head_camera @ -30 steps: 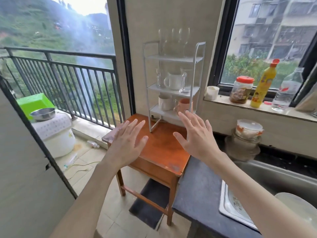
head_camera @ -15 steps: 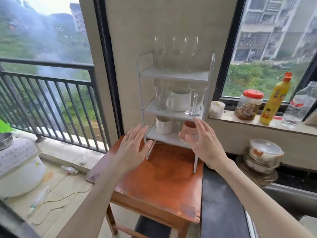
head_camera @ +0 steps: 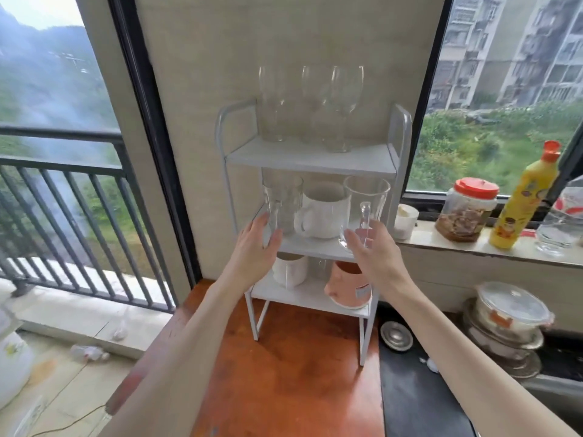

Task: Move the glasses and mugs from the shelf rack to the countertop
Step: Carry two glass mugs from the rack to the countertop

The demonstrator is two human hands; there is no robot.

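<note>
Glass mugs (head_camera: 364,209) (empty) flank a white mug (head_camera: 325,209) on the rack (head_camera: 310,157).

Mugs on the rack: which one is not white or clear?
The pink mug on the bottom shelf, right side; the other opaque mugs are white, the rest clear glass.

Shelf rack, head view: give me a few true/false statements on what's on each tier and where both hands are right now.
1. The top tier of the shelf rack holds tall clear glasses. True.
2. The white mug stands on the bottom tier. False: it stands on the middle tier, between two glass mugs.
3. The right hand is at the right-hand glass mug on the middle tier. True.
4. The left hand holds the pink mug. False: it reaches to the left-hand glass mug; the pink mug sits on the bottom tier.
5. The yellow bottle stands on the rack. False: it stands on the window ledge.
</note>
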